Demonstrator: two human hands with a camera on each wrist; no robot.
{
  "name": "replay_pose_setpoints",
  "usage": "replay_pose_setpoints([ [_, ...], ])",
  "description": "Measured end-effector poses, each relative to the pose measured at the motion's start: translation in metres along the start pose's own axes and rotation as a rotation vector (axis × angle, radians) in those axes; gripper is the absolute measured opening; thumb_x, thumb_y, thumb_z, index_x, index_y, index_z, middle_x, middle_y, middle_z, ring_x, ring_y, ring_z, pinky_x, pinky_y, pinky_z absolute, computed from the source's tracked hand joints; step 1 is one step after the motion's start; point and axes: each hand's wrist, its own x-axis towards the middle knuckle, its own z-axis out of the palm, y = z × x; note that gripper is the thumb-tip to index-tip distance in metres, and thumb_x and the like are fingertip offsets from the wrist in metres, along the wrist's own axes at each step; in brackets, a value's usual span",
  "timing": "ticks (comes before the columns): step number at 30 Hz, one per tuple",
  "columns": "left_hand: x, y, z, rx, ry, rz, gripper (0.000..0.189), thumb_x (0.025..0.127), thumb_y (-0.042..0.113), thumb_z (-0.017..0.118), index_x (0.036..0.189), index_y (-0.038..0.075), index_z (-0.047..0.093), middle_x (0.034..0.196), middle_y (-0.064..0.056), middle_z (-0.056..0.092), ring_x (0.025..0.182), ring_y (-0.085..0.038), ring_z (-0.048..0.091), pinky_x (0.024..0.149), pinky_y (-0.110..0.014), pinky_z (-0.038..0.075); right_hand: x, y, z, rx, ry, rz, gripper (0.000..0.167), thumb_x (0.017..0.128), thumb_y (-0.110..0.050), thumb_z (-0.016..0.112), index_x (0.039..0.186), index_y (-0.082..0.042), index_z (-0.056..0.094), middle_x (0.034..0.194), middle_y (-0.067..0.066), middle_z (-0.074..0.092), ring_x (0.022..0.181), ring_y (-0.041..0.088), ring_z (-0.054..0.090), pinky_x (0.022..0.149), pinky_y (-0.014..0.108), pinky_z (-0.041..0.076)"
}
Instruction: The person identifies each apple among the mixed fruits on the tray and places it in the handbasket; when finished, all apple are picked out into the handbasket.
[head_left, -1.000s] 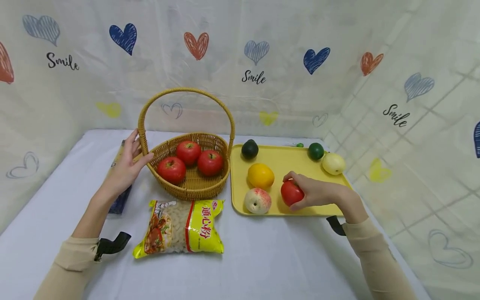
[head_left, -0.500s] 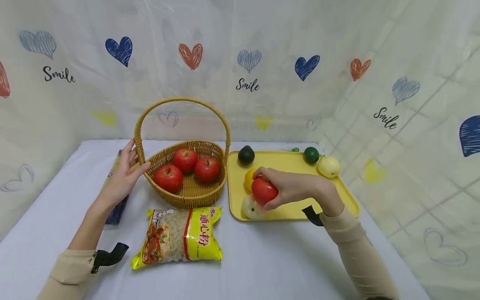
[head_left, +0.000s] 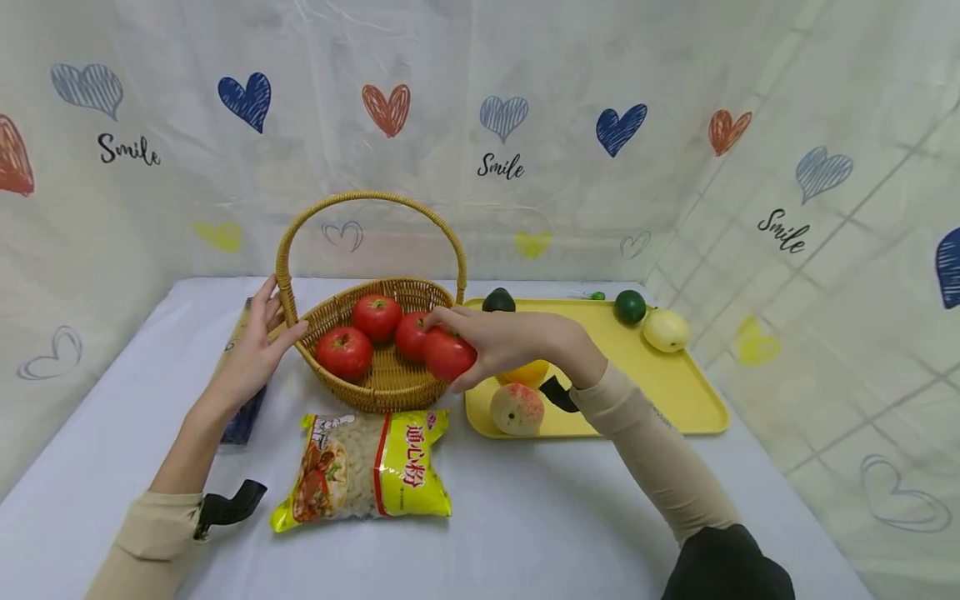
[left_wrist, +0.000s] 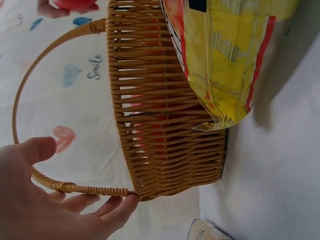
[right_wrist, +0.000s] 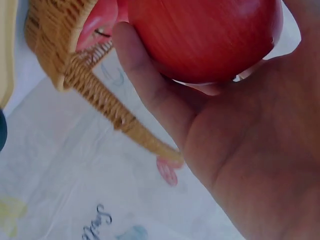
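A red apple is in my right hand, held by fingers and thumb over the right rim of the wicker basket. Close up, the right wrist view shows the apple in the grip of the right hand. Inside the basket lie three more red apples, one partly hidden by the right hand. My left hand holds the base of the basket's arched handle on the left. In the left wrist view, the handle passes between the thumb and fingers of the left hand.
A yellow tray stands right of the basket. It bears a peach, a partly covered yellow fruit, dark green fruits and a pale yellow fruit. A macaroni bag lies before the basket; a dark flat package lies left.
My right hand has carried the apple leftward from the tray, past the yellow fruit and peach, to the basket's right rim. The left hand stays at the handle. The head view has shifted slightly.
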Motion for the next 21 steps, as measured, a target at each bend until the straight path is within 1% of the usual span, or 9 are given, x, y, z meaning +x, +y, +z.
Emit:
replay_pose_setpoints([
  [4, 0.001, -0.001, 0.001, -0.005, -0.011, -0.004, 0.09, 0.108, 0.031, 0.052, 0.164, 0.028, -0.018, 0.173, -0.02, 0.0, 0.158, -0.05, 0.008, 0.118, -0.076, 0.016, 0.029, -0.003, 0.001, -0.058, -0.024, -0.019, 0.071, 0.089, -0.038, 0.078, 0.144, -0.022, 0.035, 0.14, 0.001, 0.046, 0.117, 0.016, 0.057, 0.097, 0.029, 0.054],
  [6, 0.003, -0.001, 0.002, -0.01, -0.016, 0.0, 0.09, 0.108, 0.029, 0.052, 0.164, 0.027, -0.018, 0.173, -0.021, 0.0, 0.157, -0.05, 0.008, 0.118, -0.076, 0.016, 0.042, -0.003, 0.002, -0.073, -0.04, -0.006, 0.071, 0.09, -0.04, 0.077, 0.144, -0.024, 0.034, 0.14, 0.001, 0.046, 0.115, 0.015, 0.058, 0.098, 0.029, 0.054],
  [10, 0.003, -0.002, 0.002, -0.015, -0.011, 0.002, 0.09, 0.108, 0.028, 0.052, 0.164, 0.026, -0.018, 0.173, -0.022, 0.001, 0.157, -0.05, 0.008, 0.119, -0.076, 0.015, 0.065, -0.002, 0.005, -0.104, -0.079, 0.016, 0.074, 0.09, -0.042, 0.077, 0.146, -0.024, 0.033, 0.142, 0.005, 0.045, 0.118, 0.017, 0.058, 0.101, 0.031, 0.052],
  [13, 0.003, -0.003, 0.002, -0.007, -0.011, -0.005, 0.09, 0.108, 0.027, 0.052, 0.164, 0.026, -0.019, 0.173, -0.022, 0.001, 0.157, -0.051, 0.008, 0.118, -0.076, 0.015, 0.077, 0.001, 0.009, -0.114, -0.102, 0.028, 0.076, 0.09, -0.043, 0.076, 0.148, -0.024, 0.031, 0.143, 0.006, 0.044, 0.121, 0.018, 0.057, 0.105, 0.033, 0.051],
  [17, 0.004, -0.002, 0.001, 0.003, -0.01, -0.002, 0.09, 0.108, 0.027, 0.052, 0.164, 0.026, -0.019, 0.173, -0.021, 0.001, 0.157, -0.051, 0.008, 0.118, -0.076, 0.015, 0.088, 0.004, 0.014, -0.134, -0.117, 0.048, 0.083, 0.092, -0.046, 0.074, 0.155, -0.023, 0.026, 0.146, 0.007, 0.042, 0.123, 0.019, 0.056, 0.108, 0.035, 0.05],
  [21, 0.003, -0.002, 0.001, 0.004, -0.006, 0.004, 0.09, 0.108, 0.029, 0.052, 0.164, 0.025, -0.018, 0.173, -0.02, 0.001, 0.157, -0.051, 0.009, 0.118, -0.076, 0.016, 0.096, 0.003, 0.021, -0.207, -0.124, 0.071, 0.082, 0.092, -0.05, 0.071, 0.155, -0.022, 0.026, 0.146, 0.008, 0.044, 0.124, 0.02, 0.057, 0.11, 0.038, 0.048],
])
